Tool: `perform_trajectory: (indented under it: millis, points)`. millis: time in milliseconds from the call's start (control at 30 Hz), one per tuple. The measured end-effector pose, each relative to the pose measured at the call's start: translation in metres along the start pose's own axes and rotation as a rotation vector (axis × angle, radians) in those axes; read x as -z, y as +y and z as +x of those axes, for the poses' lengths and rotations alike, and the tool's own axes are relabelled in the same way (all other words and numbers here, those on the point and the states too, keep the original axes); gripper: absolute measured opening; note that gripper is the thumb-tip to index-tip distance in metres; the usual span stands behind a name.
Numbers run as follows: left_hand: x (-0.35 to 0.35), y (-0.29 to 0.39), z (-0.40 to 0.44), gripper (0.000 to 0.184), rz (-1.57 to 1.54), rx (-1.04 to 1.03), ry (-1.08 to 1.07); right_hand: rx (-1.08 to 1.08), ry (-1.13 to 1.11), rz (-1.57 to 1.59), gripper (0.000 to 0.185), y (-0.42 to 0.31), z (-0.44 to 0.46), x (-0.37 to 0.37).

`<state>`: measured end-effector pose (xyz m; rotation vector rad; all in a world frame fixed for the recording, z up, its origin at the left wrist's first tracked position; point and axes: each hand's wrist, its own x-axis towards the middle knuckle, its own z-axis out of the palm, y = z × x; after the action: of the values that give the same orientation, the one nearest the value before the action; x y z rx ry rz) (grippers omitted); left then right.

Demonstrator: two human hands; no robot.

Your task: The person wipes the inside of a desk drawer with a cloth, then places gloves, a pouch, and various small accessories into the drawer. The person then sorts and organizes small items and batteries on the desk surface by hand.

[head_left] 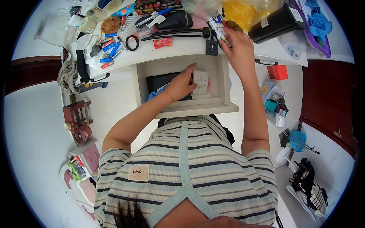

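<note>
An open drawer (190,110) pulls out below the white tabletop. Inside it, my left hand (182,84) is closed on the edge of a small white box (201,81) with print on it. Under and beside that hand lie a black item (157,81) and something blue (154,95). On the tabletop, my right hand (239,47) reaches to a white tube (216,29) with coloured print, its fingers bent at the tube's side. A small black square object (211,47) lies just left of these fingers.
Along the tabletop (163,54) lie black strips (173,35), a red packet (162,43), a black ring (132,43), several batteries (110,51) and a twine roll (110,25). A black container (275,23) lies tilted at the right, beside a yellow bag (241,14).
</note>
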<state>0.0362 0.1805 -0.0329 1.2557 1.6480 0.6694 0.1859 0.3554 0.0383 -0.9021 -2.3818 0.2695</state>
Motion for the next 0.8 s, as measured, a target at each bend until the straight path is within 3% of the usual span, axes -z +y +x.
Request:
perform_trajectory:
  millis: [33,100,200,433,500,533,600,633,667,700,733,800]
  points:
    - [0.000,-0.001,-0.003,0.066,0.002,0.001,0.002,-0.015,-0.020,0.064,0.033,0.003,0.002,-0.001]
    - [0.002,-0.004,-0.009,0.068,0.234,-0.224,0.159,-0.030,-0.039,0.127,0.032,0.005,0.005,-0.001]
    - [0.007,-0.006,-0.015,0.065,0.239,-0.230,0.125,-0.128,-0.111,0.264,0.031,0.002,0.010,0.004]
    - [0.028,0.029,-0.029,0.049,0.197,-0.246,0.148,-0.273,0.115,0.351,0.026,-0.005,-0.001,0.033]
    - [0.038,0.045,-0.032,0.038,-0.075,-0.169,0.097,-0.331,0.228,0.459,0.021,-0.011,-0.013,0.042]
    - [0.040,0.051,-0.033,0.038,-0.075,-0.170,0.098,-0.329,0.228,0.459,0.021,-0.018,-0.020,0.045]
    - [0.040,0.063,-0.035,0.034,-0.455,-0.179,0.074,-0.352,0.413,0.670,0.018,-0.034,-0.039,0.046]
    - [0.038,0.069,-0.036,0.034,-0.454,-0.181,0.074,-0.316,0.423,0.700,0.017,-0.044,-0.050,0.043]
    - [0.035,0.076,-0.036,0.035,-0.655,-0.205,0.056,-0.281,0.434,0.728,0.017,-0.053,-0.063,0.038]
    - [0.032,0.081,-0.037,0.036,-0.856,-0.227,0.033,-0.223,0.360,0.682,0.016,-0.062,-0.074,0.035]
    - [0.029,0.086,-0.039,0.036,-0.857,-0.230,0.026,-0.167,0.284,0.635,0.016,-0.070,-0.082,0.033]
    - [0.024,0.092,-0.043,0.036,-1.009,-0.117,0.032,-0.168,0.114,0.770,0.015,-0.087,-0.089,0.030]
